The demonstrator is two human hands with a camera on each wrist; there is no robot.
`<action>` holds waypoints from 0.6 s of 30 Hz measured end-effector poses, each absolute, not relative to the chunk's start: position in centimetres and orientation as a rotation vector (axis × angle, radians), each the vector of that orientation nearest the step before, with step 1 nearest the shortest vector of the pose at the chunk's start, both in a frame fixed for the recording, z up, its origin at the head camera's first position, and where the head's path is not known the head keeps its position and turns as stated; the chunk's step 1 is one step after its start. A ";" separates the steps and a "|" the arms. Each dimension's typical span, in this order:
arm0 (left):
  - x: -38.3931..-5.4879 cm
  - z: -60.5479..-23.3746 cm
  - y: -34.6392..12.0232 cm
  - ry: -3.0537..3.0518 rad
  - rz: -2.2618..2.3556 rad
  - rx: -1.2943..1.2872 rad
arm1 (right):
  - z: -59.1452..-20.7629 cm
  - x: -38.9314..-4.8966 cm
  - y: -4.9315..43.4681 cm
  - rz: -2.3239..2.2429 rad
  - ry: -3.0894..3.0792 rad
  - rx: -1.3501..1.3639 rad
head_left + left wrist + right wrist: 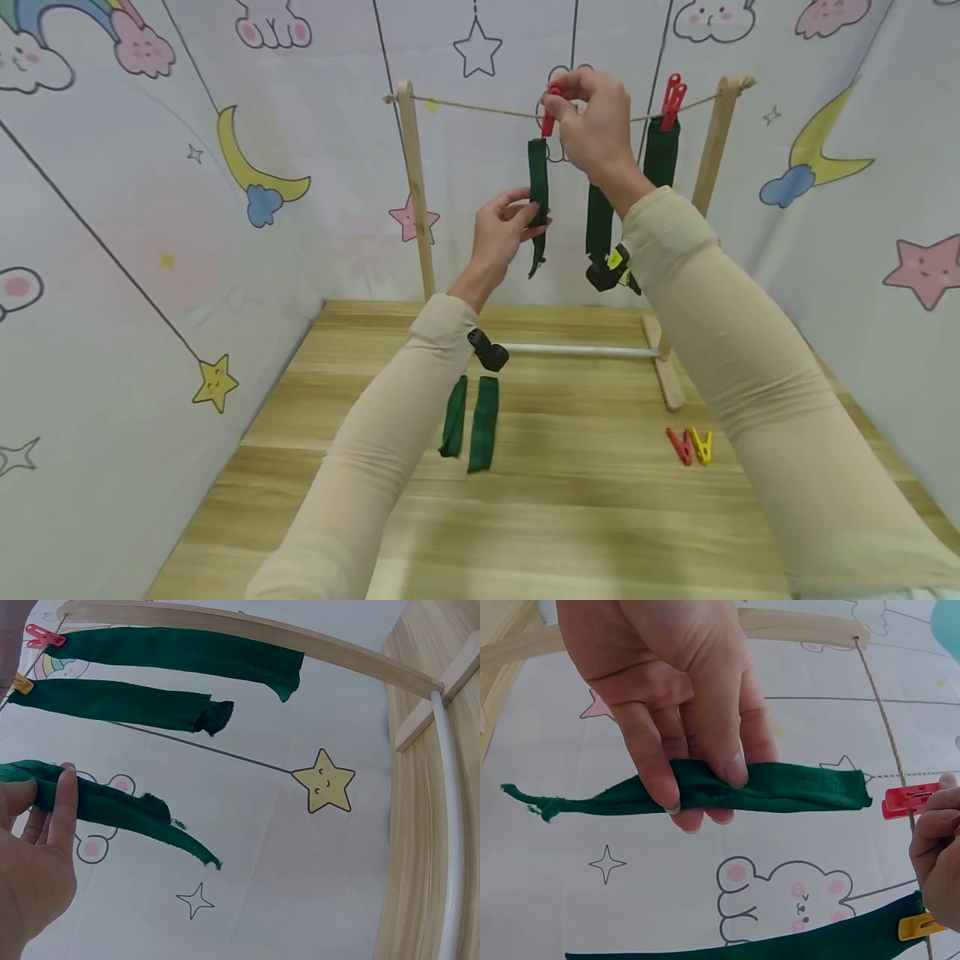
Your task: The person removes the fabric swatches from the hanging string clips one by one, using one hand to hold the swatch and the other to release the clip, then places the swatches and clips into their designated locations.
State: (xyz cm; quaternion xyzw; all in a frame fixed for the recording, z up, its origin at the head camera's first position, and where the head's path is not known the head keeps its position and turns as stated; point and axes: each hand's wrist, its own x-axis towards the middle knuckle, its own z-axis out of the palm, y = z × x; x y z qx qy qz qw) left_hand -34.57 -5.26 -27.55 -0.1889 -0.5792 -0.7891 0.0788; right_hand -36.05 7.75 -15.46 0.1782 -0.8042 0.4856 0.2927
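Narrow dark green cloth strip (pixel 537 162), folded lengthwise, hangs near upright from here, pinched around mid-length by left hand (pixel 501 229) — upper end squared off, lower end tapering, ragged, frayed. Red clothespin (pixel 549 125), metal spring showing, pinched in right hand (pixel 597 121), set across twine line (pixel 487 109), tip down — strip's top edge just below it, slim gap between

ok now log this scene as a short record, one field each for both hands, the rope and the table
left grip: holds the held strip, green
right grip: pinches the held peg, red, at the rope
held strip to held peg: apart
hung on rope: far-right strip by a red peg; next strip by a yellow peg
on table: two green strips, loose red peg, loose yellow peg
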 end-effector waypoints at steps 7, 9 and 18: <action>-34.7 -27.9 -5.0 -1.690 -2.410 -0.555 | -15.0 -36.2 8.2 1.306 -2.089 0.469; -34.7 -28.0 -4.8 -1.675 -2.435 -0.560 | -15.1 -36.3 8.4 1.330 -2.057 0.469; -34.3 -28.8 -4.6 -1.691 -2.428 -0.534 | -14.7 -35.3 8.1 1.441 -1.957 0.524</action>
